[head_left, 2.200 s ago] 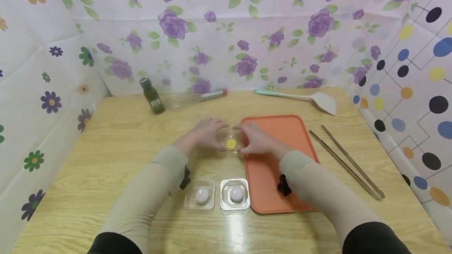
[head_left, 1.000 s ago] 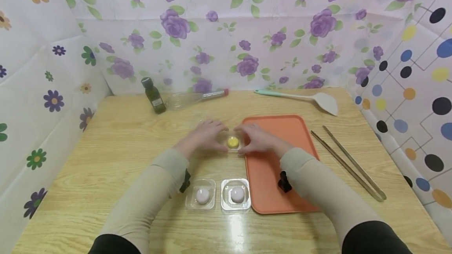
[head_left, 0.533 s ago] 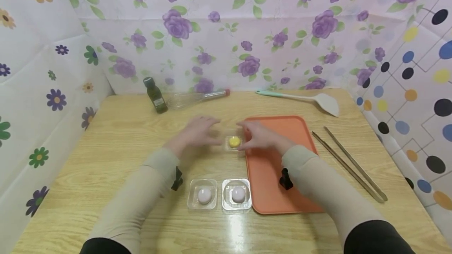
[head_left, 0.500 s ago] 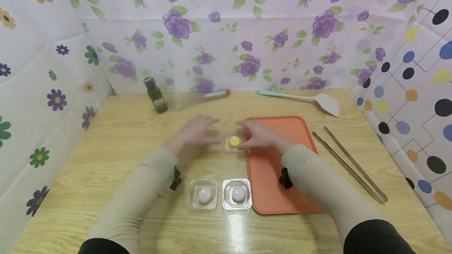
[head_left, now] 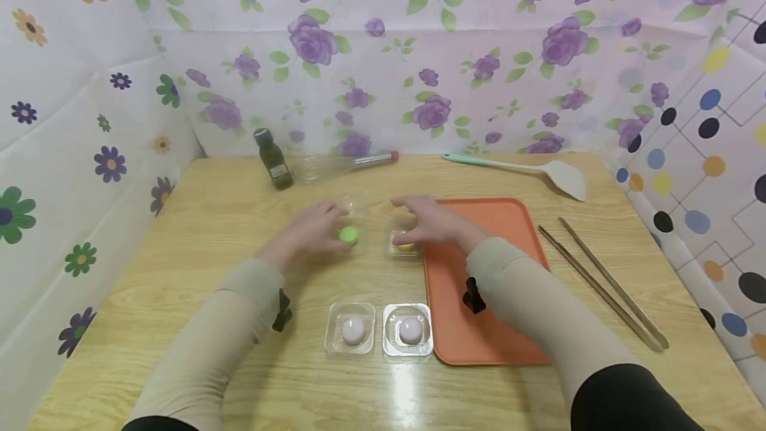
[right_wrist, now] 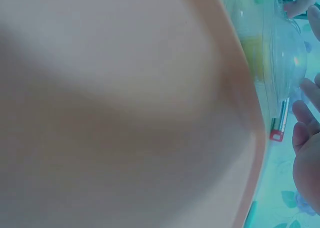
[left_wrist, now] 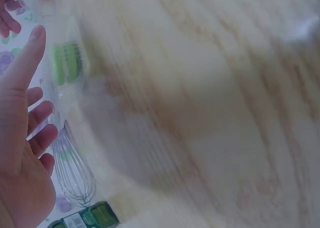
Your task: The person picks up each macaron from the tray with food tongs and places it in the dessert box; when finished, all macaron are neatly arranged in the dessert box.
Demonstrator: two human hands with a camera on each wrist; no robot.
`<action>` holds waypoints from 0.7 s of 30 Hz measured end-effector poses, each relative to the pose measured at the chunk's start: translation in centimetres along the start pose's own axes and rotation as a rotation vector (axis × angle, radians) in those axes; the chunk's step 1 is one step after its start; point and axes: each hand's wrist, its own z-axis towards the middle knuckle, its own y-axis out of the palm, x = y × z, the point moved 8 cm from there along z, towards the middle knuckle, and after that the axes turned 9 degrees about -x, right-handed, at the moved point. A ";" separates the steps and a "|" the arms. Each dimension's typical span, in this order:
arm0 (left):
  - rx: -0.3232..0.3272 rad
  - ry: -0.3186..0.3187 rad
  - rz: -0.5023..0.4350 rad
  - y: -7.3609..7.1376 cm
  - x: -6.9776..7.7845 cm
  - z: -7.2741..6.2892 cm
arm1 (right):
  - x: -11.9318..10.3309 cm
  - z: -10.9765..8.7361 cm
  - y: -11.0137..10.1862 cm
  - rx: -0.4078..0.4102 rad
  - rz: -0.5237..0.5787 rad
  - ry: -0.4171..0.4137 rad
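In the head view my left hand is beside a green macaron in clear plastic packaging, thumb and fingers spread around its left side. The left wrist view shows the macaron's two shells beyond the straight thumb, the other fingers loosely bent. My right hand reaches over a clear container with a yellow macaron, partly covered by the thumb. A clear domed lid sits over the yellow macaron, close to the right fingers. Two pale pink macarons lie in clear trays nearer the front.
An orange tray lies under the right forearm. Metal tongs rest to its right. Along the back are a dark green bottle, a whisk and a white spatula. Patterned sheets hang around the table.
Both hands were around the yellow macaron's container. The left hand has moved left to the green macaron, which now shows. The right hand has shifted slightly left over the yellow one.
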 end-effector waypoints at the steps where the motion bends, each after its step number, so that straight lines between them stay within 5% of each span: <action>1: -0.003 -0.002 -0.003 0.1 0.0 -0.1 | -0.1 0.1 0.0 -0.002 -0.001 0.001; 9: -0.005 -0.011 -0.012 -0.1 -0.3 -0.5 | -0.7 0.9 -0.1 0.010 -0.022 -0.011; 21: 0.031 -0.150 -0.120 -2.4 -3.2 0.8 | -1.3 3.9 -0.2 -0.029 -0.072 0.064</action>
